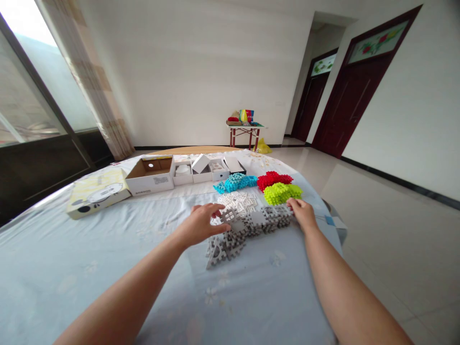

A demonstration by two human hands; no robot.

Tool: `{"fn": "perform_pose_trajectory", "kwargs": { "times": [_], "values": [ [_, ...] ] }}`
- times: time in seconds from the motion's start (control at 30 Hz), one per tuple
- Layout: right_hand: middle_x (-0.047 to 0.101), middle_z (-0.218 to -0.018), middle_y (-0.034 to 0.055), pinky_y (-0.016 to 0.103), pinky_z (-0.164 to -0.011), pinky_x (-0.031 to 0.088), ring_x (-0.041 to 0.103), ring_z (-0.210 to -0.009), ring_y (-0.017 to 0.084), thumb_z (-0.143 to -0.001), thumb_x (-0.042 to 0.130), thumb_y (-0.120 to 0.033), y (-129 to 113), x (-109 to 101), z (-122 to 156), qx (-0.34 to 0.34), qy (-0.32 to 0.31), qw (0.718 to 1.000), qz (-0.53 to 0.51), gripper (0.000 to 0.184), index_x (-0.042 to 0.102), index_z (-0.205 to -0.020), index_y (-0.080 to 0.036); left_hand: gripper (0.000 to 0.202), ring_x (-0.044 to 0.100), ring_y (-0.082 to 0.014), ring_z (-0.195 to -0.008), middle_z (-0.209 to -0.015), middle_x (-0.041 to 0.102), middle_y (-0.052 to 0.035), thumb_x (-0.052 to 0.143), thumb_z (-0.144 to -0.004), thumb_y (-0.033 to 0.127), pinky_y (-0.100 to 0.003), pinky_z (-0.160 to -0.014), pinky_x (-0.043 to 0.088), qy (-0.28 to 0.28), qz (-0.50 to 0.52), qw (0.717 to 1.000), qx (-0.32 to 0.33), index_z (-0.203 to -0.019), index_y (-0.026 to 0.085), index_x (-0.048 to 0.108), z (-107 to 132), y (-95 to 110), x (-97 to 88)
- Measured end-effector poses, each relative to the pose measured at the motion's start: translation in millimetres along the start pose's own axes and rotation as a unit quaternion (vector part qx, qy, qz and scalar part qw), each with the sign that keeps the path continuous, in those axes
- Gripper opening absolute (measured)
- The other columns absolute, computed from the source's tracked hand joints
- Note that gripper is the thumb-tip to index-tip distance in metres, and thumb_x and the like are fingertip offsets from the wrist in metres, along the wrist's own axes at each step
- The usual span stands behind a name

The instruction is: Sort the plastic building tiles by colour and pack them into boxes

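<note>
Grey interlocking building pieces [257,219] with notched edges lie stacked in a long pile on the table, the near end fanning out toward me. At the pile's left end, my left hand [203,223] has thumb and fingers around the edges of a grey building piece [230,215] with a small window cutout. My right hand [304,213] pinches at the far right end of the grey row; its fingertips partly hide what they grip. White small pieces [239,202] are heaped just behind the grey pile.
Behind lie blue [237,182], red [275,179] and lime-green [282,193] piles of pieces. Several white boxes [183,178], a larger open box [151,182] and a yellow box [98,194] stand farther left. A patterned light-blue cloth [172,297] covers the table.
</note>
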State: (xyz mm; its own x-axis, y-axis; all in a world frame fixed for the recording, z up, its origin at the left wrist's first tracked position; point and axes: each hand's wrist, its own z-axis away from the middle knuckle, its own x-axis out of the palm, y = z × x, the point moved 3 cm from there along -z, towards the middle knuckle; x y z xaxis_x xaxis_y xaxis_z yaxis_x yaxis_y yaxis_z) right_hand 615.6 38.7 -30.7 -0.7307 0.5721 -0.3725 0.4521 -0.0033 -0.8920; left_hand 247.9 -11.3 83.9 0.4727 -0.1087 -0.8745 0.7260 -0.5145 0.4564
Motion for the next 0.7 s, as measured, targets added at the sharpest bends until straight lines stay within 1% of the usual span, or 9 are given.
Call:
{"fn": "perform_pose_trajectory", "kwargs": {
  "times": [0.07, 0.13, 0.2, 0.27, 0.4, 0.5, 0.6, 0.7],
  "values": [
    [0.069, -0.073, 0.0080, 0.025, -0.056, 0.042, 0.060, -0.064, 0.019, -0.070, 0.051, -0.050, -2, 0, 1, 0.003, -0.002, 1.000, -0.005, 0.038, 0.068, -0.072, -0.016, 0.061, 0.057, -0.0222, -0.092, -0.099, 0.064, -0.0069, 0.057, -0.068, 0.059, -0.040, -0.090, 0.036, 0.011, -0.010, 1.000, 0.016, -0.115, 0.020, 0.055, -7, 11, 8.5],
    [0.069, -0.074, 0.0080, 0.026, -0.056, 0.043, 0.060, -0.064, 0.019, -0.070, 0.051, -0.050, -2, 1, 1, 0.002, -0.003, 1.000, -0.008, 0.038, 0.068, -0.073, -0.017, 0.062, 0.057, -0.0231, -0.093, -0.099, 0.064, -0.0070, 0.058, -0.067, 0.059, -0.041, -0.092, 0.034, 0.016, -0.019, 0.999, 0.034, -0.115, 0.020, 0.055, -11, 17, 16.3],
    [0.069, -0.073, 0.0081, 0.026, -0.056, 0.043, 0.060, -0.064, 0.019, -0.069, 0.051, -0.051, -2, 1, 0, 0.000, -0.003, 1.000, -0.008, 0.038, 0.068, -0.073, -0.017, 0.063, 0.056, -0.0237, -0.095, -0.100, 0.064, -0.0071, 0.058, -0.067, 0.061, -0.042, -0.092, 0.033, 0.016, -0.024, 0.999, 0.046, -0.115, 0.020, 0.055, -12, 19, 21.0],
    [0.069, -0.073, 0.0081, 0.026, -0.056, 0.043, 0.060, -0.063, 0.019, -0.069, 0.051, -0.051, -1, 1, -1, 0.000, -0.001, 1.000, -0.008, 0.039, 0.068, -0.073, -0.016, 0.062, 0.056, -0.0236, -0.096, -0.101, 0.064, -0.0070, 0.054, -0.069, 0.063, -0.043, -0.093, 0.032, 0.034, -0.026, 0.998, 0.042, -0.115, 0.021, 0.055, -11, 15, 19.8],
    [0.069, -0.073, 0.0071, 0.026, -0.056, 0.043, 0.060, -0.064, 0.018, -0.069, 0.051, -0.051, -1, 2, -1, 0.000, -0.003, 1.000, -0.004, 0.039, 0.068, -0.073, -0.017, 0.052, 0.058, -0.0219, -0.091, -0.099, 0.064, -0.0070, 0.046, -0.076, 0.060, -0.042, -0.091, 0.035, 0.099, -0.034, 0.995, -0.006, -0.109, 0.021, 0.058, -4, -8, 4.4],
    [0.069, -0.073, 0.0070, 0.026, -0.057, 0.043, 0.060, -0.065, 0.019, -0.070, 0.051, -0.050, -3, 2, 0, 0.002, -0.007, 1.000, -0.005, 0.037, 0.068, -0.072, -0.017, 0.046, 0.059, -0.0205, -0.089, -0.097, 0.065, -0.0065, 0.042, -0.080, 0.055, -0.038, -0.088, 0.039, 0.124, -0.032, 0.991, -0.040, -0.105, 0.020, 0.059, 4, -30, -5.8],
    [0.069, -0.072, 0.0075, 0.026, -0.057, 0.042, 0.060, -0.064, 0.019, -0.070, 0.050, -0.050, -5, 2, 0, -0.001, -0.008, 1.000, -0.004, 0.037, 0.068, -0.071, -0.017, 0.044, 0.060, -0.0203, -0.089, -0.095, 0.066, -0.0059, 0.040, -0.081, 0.054, -0.035, -0.086, 0.042, 0.135, -0.032, 0.988, -0.072, -0.101, 0.021, 0.060, 14, -53, -8.4],
    [0.069, -0.070, 0.0071, 0.025, -0.055, 0.042, 0.059, -0.062, 0.019, -0.071, 0.049, -0.050, -5, 1, 1, -0.003, -0.007, 1.000, 0.003, 0.038, 0.067, -0.070, -0.017, 0.043, 0.061, -0.0205, -0.088, -0.094, 0.067, -0.0050, 0.040, -0.080, 0.053, -0.033, -0.084, 0.044, 0.149, -0.029, 0.982, -0.110, -0.098, 0.021, 0.061, 25, -75, -5.6]
  ]
}}
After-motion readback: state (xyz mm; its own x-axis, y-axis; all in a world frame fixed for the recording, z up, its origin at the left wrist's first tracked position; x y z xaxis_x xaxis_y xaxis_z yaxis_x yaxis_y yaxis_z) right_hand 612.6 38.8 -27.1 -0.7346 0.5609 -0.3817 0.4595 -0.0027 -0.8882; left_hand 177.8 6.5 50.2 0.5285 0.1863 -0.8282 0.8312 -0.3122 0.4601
